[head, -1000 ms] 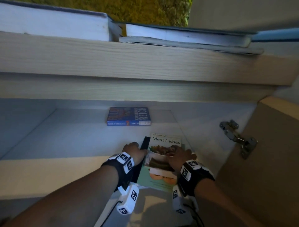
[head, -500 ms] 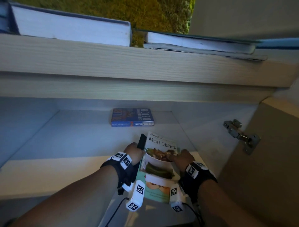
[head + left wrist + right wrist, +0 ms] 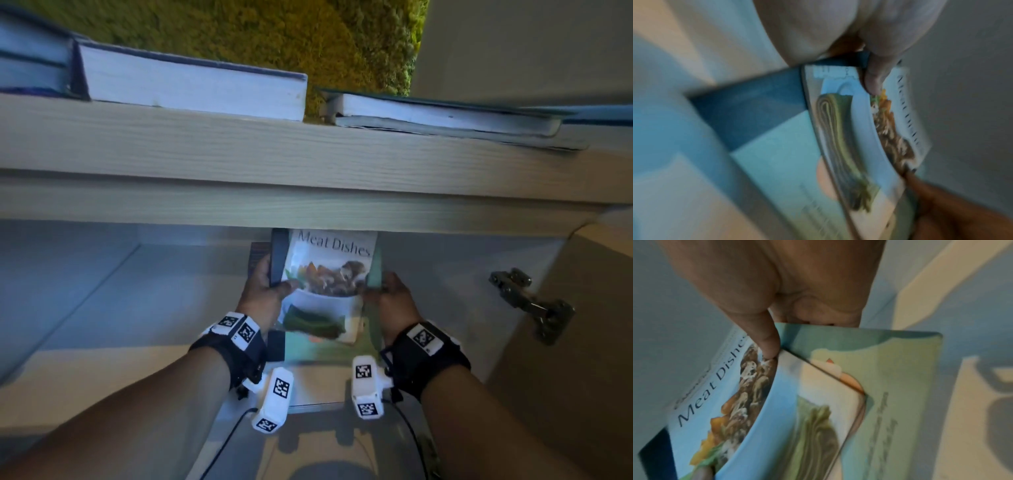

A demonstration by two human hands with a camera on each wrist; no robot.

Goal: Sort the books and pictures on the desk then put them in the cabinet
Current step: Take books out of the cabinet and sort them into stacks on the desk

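Note:
A stack of books topped by the "Meat Dishes" cookbook (image 3: 329, 270) is held inside the cabinet, its far end tilted up under the desk edge. Below it are a larger teal-green book (image 3: 318, 349) and a dark blue one (image 3: 278, 253). My left hand (image 3: 270, 284) grips the stack's left edge, with the thumb (image 3: 873, 78) on the cookbook (image 3: 890, 129) cover. My right hand (image 3: 380, 291) grips the right edge, its thumb (image 3: 766, 340) on the cookbook (image 3: 731, 394) above the teal-green book (image 3: 900, 369). Only a sliver of the blue paperback (image 3: 255, 253) shows behind the stack.
A thick book (image 3: 191, 85) and thinner books (image 3: 445, 120) lie on the wooden desk top (image 3: 308, 154) above. The pale cabinet shelf (image 3: 120, 291) spreads to the left. A metal hinge (image 3: 531, 305) and the open door (image 3: 582, 359) are on the right.
Both hands have carried the stack deeper into the cabinet and tilted its far end up. It now covers most of the blue paperback at the back.

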